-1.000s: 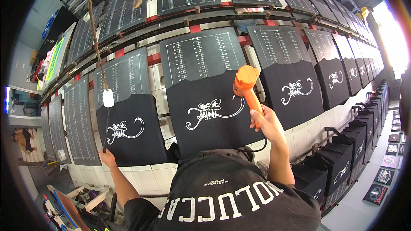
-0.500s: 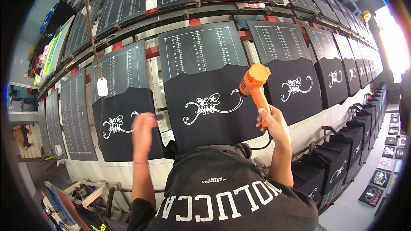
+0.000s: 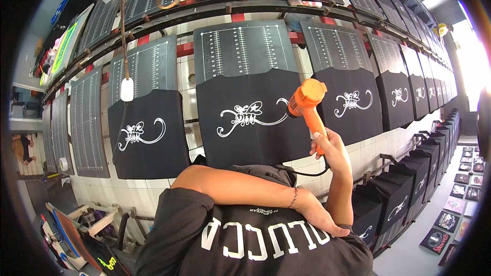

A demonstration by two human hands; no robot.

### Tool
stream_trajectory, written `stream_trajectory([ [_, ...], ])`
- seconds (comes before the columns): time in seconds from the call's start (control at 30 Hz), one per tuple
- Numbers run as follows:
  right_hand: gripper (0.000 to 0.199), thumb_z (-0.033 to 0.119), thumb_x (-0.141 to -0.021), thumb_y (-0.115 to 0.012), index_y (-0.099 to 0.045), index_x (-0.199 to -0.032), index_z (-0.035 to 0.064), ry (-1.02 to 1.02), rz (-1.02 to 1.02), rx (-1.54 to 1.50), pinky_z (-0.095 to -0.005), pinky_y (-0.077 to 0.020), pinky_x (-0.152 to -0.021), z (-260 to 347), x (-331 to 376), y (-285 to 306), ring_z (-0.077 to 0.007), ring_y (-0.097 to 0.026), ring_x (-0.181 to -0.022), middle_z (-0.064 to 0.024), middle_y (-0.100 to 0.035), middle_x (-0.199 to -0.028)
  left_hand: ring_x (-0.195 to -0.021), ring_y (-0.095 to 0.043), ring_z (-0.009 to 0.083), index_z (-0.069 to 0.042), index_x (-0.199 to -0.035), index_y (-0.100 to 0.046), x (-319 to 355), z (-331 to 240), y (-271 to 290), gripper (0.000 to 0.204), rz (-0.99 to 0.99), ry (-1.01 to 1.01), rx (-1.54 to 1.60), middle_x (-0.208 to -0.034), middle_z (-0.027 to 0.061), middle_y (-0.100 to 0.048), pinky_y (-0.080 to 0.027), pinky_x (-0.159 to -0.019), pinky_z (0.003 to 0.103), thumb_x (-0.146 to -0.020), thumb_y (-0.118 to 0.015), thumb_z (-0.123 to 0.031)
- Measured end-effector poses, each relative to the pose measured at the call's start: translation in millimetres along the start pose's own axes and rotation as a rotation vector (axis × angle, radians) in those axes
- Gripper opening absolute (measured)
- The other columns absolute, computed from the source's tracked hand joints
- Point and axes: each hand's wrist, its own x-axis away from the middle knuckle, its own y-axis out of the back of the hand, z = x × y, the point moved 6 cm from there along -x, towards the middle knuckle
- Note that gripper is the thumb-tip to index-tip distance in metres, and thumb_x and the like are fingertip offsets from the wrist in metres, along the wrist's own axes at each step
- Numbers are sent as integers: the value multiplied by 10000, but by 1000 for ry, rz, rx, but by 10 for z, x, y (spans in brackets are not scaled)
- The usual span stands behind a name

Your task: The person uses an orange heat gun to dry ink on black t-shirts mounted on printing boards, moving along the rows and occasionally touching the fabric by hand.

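Note:
My right hand [image 3: 330,145] grips the handle of an orange heat gun [image 3: 307,103]. Its nozzle points left at the white design on a black shirt [image 3: 250,138] stretched over the middle printing board. A black cord [image 3: 307,174] hangs from the handle. My left forearm lies across my chest, and my left hand [image 3: 319,220] rests flat on my own black shirt by my right elbow, holding nothing.
More black shirts with the same white design sit on boards to the left [image 3: 146,138] and right [image 3: 358,105], in a long row running off to the right. A white pendant [image 3: 127,89] hangs on a cord at the left. Printed pictures [image 3: 450,220] lie on the floor at lower right.
My left arm left the left-hand board, rose, and has folded across my chest. The heat gun has stayed in my right hand, aimed at the middle shirt.

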Motion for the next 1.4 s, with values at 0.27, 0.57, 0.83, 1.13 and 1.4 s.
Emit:
stream_trajectory([
  [0.27,264,265,-950,-590,-571,-999,7,9,63,-56,-225,-463,-501,-94,125,-23,-108,-611,-605,-22,-591,-721,-1096,-545,207,35,-1191,-521,-93,-92,56,759,-44,-112,-75,-1148,108,-583,-436,-941,346,-975,-329,-667],
  [0.57,272,243,-943,-595,-575,-1031,-13,-19,116,-7,-232,-466,-525,-67,257,-183,-97,-608,-628,-17,-600,-716,-1117,-541,265,38,-1256,-481,32,-196,-20,786,-99,-173,-114,-1143,188,-574,-419,-967,395,-959,-359,-680],
  [0.83,302,251,-938,-600,-572,-1060,-24,-20,180,-38,-233,-468,-527,-49,254,-266,-99,-609,-627,-19,-602,-726,-1125,-556,293,58,-1293,-456,111,-255,-23,862,-188,-209,-55,-1158,212,-589,-429,-961,397,-903,-464,-711],
  [1.13,311,252,-948,-589,-570,-1089,-25,-16,226,57,-240,-474,-522,-27,218,-481,-104,-613,-623,-24,-607,-754,-1179,-522,299,75,-1295,-465,142,-309,-34,820,-246,-278,-132,-1238,221,-547,-410,-988,391,-906,-534,-644],
  [1.4,330,269,-939,-602,-568,-1098,-18,-37,280,32,-237,-475,-527,28,88,-609,-108,-619,-628,-24,-609,-762,-1104,-558,302,41,-1254,-488,333,-457,-34,711,-306,-230,-63,-1159,209,-583,-430,-935,397,-933,-537,-591],
])
